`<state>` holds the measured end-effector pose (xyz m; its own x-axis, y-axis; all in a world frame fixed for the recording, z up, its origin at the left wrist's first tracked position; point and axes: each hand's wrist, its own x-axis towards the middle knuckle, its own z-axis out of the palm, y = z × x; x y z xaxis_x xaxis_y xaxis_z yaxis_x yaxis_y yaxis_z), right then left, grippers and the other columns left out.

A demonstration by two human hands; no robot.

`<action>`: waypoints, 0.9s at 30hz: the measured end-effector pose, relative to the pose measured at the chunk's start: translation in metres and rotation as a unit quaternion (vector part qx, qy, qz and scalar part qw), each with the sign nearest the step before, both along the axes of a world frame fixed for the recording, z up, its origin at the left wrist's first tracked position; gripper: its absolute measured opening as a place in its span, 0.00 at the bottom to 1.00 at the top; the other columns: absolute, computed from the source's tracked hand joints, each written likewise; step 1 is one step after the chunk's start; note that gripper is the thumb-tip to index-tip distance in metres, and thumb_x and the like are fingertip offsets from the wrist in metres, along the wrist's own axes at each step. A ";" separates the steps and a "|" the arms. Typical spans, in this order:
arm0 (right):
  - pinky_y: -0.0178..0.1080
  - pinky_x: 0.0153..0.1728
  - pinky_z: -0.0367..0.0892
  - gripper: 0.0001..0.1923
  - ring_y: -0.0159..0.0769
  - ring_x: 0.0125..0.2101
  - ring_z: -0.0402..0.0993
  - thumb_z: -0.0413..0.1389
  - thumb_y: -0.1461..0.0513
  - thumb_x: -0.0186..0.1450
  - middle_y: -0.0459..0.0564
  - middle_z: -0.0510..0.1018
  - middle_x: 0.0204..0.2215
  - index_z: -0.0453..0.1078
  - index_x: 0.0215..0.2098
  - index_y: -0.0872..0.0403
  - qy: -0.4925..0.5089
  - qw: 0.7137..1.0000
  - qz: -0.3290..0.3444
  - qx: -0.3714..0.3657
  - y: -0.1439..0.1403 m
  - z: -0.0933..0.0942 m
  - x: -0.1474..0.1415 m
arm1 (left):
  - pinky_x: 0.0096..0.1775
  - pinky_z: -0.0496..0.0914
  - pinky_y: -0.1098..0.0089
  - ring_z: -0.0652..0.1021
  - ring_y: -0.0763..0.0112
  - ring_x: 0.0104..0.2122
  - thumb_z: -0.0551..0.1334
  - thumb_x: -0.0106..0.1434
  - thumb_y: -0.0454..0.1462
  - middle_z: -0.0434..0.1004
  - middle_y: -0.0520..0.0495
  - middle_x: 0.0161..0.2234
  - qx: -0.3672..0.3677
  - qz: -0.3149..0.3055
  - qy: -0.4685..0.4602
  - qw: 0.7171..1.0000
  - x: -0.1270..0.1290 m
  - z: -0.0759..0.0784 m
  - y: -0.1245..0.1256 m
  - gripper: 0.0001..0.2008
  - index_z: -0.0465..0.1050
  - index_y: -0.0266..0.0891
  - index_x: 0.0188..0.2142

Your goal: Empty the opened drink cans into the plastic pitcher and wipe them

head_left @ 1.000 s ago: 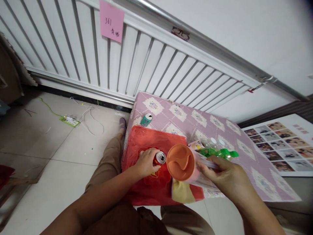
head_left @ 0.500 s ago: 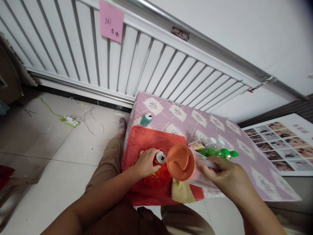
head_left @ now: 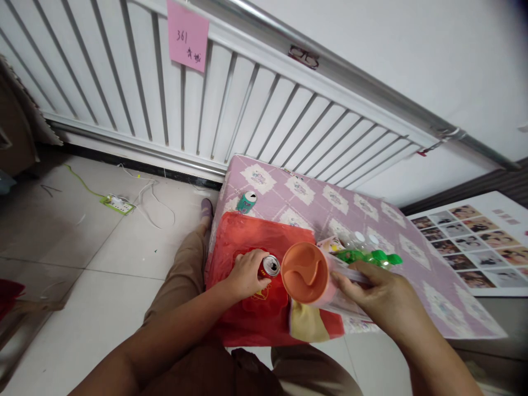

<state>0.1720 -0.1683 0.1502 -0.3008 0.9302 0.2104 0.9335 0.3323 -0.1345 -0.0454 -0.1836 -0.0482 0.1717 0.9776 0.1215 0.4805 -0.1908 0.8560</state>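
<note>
My left hand (head_left: 246,274) is wrapped round a red drink can (head_left: 270,267) with an opened top, over the red plastic sheet (head_left: 264,220). My right hand (head_left: 381,294) grips the handle of a clear pitcher with an orange lid (head_left: 306,273). The pitcher is tilted, its lid end close to the can's top; I cannot make out any liquid between them. Below the pitcher lies a yellowish cloth (head_left: 308,323). A teal can (head_left: 247,202), also opened, stands upright beyond the sheet.
A purple patterned cloth (head_left: 412,247) covers the table. Clear bottles with green parts (head_left: 377,257) lie beyond my right hand. A white radiator (head_left: 231,104) runs behind, and a photo board (head_left: 474,242) stands at right. A power strip (head_left: 117,204) with cords lies on the floor.
The pitcher has shifted very slightly upward at its lid end. Both hands otherwise keep their places, and the red can stays put.
</note>
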 end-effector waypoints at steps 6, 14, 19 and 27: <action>0.34 0.15 0.59 0.22 0.31 0.14 0.66 0.57 0.43 0.58 0.45 0.72 0.13 0.74 0.24 0.52 0.001 1.000 -0.013 -0.009 0.000 0.000 0.000 | 0.55 0.63 0.52 0.72 0.55 0.56 0.69 0.55 0.36 0.72 0.43 0.57 0.001 -0.002 0.004 1.000 0.001 -0.002 0.000 0.30 0.62 0.44 0.55; 0.34 0.15 0.59 0.21 0.33 0.15 0.68 0.57 0.43 0.57 0.46 0.73 0.14 0.74 0.23 0.52 0.003 1.000 -0.012 -0.011 0.000 0.001 -0.001 | 0.55 0.63 0.52 0.72 0.54 0.57 0.69 0.55 0.36 0.72 0.43 0.57 0.001 -0.003 0.004 1.000 0.000 -0.002 0.000 0.30 0.62 0.45 0.56; 0.35 0.15 0.59 0.22 0.33 0.15 0.67 0.57 0.43 0.58 0.46 0.73 0.14 0.73 0.23 0.52 0.001 1.000 -0.012 -0.010 0.000 0.002 -0.002 | 0.55 0.63 0.52 0.72 0.53 0.57 0.69 0.55 0.36 0.72 0.43 0.57 -0.003 -0.004 0.006 1.000 0.000 -0.001 0.000 0.30 0.62 0.45 0.55; 0.35 0.16 0.61 0.21 0.33 0.16 0.69 0.57 0.43 0.58 0.46 0.75 0.16 0.74 0.24 0.52 -0.002 1.000 -0.016 -0.014 0.001 0.000 0.000 | 0.55 0.63 0.52 0.72 0.54 0.57 0.69 0.55 0.36 0.72 0.43 0.57 -0.002 -0.005 0.004 1.000 0.000 -0.001 0.000 0.30 0.62 0.45 0.56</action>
